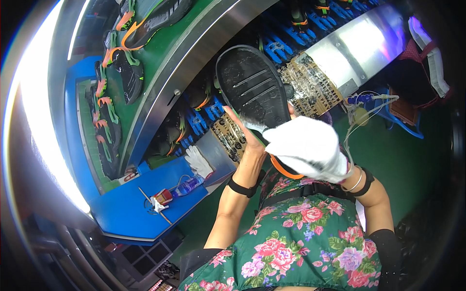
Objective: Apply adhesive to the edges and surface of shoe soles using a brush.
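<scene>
A black shoe sole is being held up in front of the body, above the waist, its grooved face turning toward the camera and its long axis tilting. The left hand, bare, is supporting the sole from below and behind, one digit extending along its left edge. The right hand is wearing a white covering and is pressing over the lower part of the sole; the finger positions under the covering cannot be told. An orange edge strip is showing just below the right hand. The person is wearing a floral apron. Behind the sole, a metal beam is running diagonally, cardboard wrapping covering part of it, with blue clips standing alongside. Upper left, a green conveyor belt is carrying black shoe parts with orange and green edging. Lower left, a blue table is bearing a white glove, a blue bottle, a red container and a thin stick.
</scene>
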Demonstrator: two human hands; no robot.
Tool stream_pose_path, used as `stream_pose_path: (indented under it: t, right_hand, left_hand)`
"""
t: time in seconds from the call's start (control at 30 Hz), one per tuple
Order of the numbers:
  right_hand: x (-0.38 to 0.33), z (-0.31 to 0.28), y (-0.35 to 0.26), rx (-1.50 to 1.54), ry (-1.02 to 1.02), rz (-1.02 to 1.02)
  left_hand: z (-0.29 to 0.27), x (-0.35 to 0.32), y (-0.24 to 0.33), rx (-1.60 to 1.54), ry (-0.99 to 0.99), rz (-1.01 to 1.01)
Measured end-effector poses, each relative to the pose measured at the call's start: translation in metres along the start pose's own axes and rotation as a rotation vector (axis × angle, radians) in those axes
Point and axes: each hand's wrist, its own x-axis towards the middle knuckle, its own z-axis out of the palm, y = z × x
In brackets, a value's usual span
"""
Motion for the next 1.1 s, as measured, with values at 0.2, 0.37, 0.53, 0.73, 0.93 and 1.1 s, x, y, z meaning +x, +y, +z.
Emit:
stream_pose_path:
  t: [0.2,0.37,0.53,0.73,0.93,1.1]
  right_hand:
    - [-0.006,0.001,0.001,-0.068,0.019,0.002]
    - [-0.006,-0.002,-0.004,0.119,0.028,0.133]
    - [-0.016,0.001,0.001,-0.126,0.0,-0.09]
    - [-0.018,-0.013,0.006,0.008,0.022,0.039]
    - [-0.026,-0.003,0.005,0.084,0.029,0.036]
    - [-0.026,-0.006,0.0,0.031,-0.006,0.022]
  left_hand:
    - [0.013,0.004,0.007,-0.063,0.082,-0.004]
    - [0.002,0.003,0.011,0.005,0.067,0.025]
    - [0.016,0.01,0.015,-0.037,0.018,0.079]
    - [0.015,0.012,0.019,0.007,0.013,0.102]
    - [0.008,0.017,0.028,-0.002,-0.142,0.064]
    - [0.007,0.02,0.032,0.02,-0.092,0.069]
